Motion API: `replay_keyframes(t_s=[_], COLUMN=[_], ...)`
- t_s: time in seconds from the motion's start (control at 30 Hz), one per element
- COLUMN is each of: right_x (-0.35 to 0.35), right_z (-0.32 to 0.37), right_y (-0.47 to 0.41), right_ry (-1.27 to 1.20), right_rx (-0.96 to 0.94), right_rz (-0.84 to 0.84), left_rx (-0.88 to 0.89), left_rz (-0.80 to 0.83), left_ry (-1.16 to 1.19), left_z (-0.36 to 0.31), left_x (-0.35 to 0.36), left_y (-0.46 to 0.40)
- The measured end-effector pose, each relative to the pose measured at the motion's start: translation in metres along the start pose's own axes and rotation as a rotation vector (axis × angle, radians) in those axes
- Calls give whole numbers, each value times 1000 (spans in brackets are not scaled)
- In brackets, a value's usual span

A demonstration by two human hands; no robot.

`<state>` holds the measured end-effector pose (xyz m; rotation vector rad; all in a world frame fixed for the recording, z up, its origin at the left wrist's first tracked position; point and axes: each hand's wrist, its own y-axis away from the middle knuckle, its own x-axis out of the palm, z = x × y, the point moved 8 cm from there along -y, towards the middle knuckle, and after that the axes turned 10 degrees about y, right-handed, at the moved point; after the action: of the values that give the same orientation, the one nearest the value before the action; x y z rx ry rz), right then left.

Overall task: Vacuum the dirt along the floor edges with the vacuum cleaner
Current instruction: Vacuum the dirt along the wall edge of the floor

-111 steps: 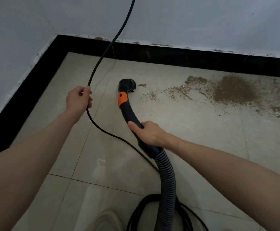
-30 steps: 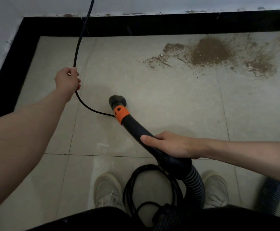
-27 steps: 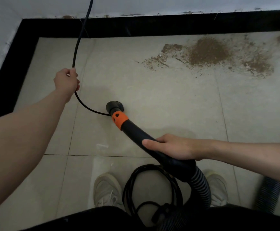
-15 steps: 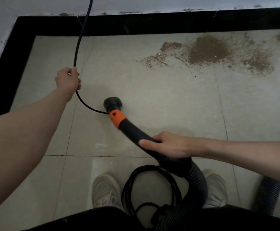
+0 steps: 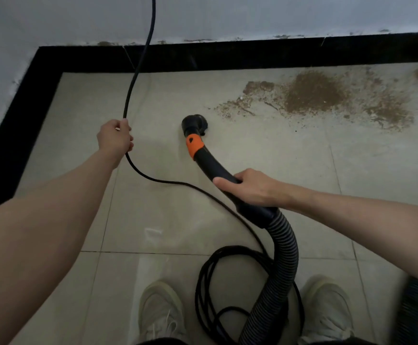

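Two hands in play, one nozzle, one cord, one ribbed hose, two pale shoes at the bottom edge. The left hand (image 5: 114, 138) is curled round the cord (image 5: 138, 78), fingers wrapped right about it, and the cord rises from that fist straight up out of the top of the view. Below the fist it loops across the tiles, passes under the wand and joins a coil (image 5: 230, 292) lying between the shoes (image 5: 162, 312).

The right hand (image 5: 247, 186) grips the black wand (image 5: 211, 165), thumb laid along its upper side, fingers closed underneath. Ahead of that hand sits one orange collar (image 5: 194, 145), and beyond it the round nozzle (image 5: 193, 123) is down on the floor (image 5: 302, 170) or just above it; which, I cannot tell. The hose (image 5: 284, 247) bends from behind the hand down past the right shoe, and a second stretch of hose shows blurred at the lower right corner.

And the dirt (image 5: 312, 94): one big brown heap with scatter round it, lying to the right of the nozzle and further back, near the black skirting (image 5: 252, 54) along the far wall. The nearest crumbs lie near the nozzle but apart from it. One more small patch sits at the far right edge.
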<state>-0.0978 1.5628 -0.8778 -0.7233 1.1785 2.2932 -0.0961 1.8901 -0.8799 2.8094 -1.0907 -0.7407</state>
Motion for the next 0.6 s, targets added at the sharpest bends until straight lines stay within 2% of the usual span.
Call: replay_keyframes(t_s=[0.27,0.47,0.6], right_x=[-16,-39,-39], right_z=[14,-9,-16], right_y=[-47,-49,-40], right_ry=[58,5,-28], right_rx=[-15,76,83], right_rz=[-58,-125,-102], left_rx=[24,36,44], left_rz=[34,32,2], left_ry=[-13,-30,-75], left_z=[-2,1,3], left_x=[13,10,13], left_y=[6,2,-1])
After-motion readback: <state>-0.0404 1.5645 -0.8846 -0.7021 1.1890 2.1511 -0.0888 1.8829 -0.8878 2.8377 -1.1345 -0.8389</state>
